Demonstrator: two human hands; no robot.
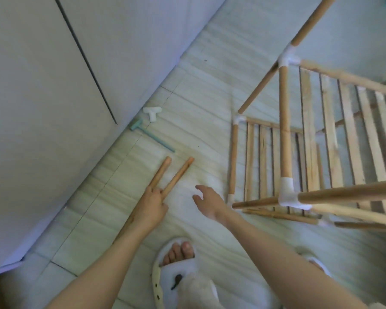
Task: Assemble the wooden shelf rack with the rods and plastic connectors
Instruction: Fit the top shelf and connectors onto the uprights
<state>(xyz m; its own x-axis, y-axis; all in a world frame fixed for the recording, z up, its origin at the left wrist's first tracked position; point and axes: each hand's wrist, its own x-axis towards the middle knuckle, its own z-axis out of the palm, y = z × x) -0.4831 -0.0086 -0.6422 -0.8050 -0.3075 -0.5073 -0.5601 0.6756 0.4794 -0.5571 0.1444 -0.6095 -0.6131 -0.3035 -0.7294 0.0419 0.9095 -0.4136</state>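
Head view.
- Left hand [151,207]: grips two loose rods [165,175], splayed in a V, probably picked together as the next uprights.
- Right hand [206,200]: fingers relaxed, holding nothing, free to receive a rod or steady the frame.
- Shelf rack [321,141]: partly built, on the floor to the right, slatted tiers joined by white connectors; open rod ends face the person.
- Spare connector [152,112] and teal mallet [152,137]: by the wall, within reach.
- Slippered foot [178,255]: below.
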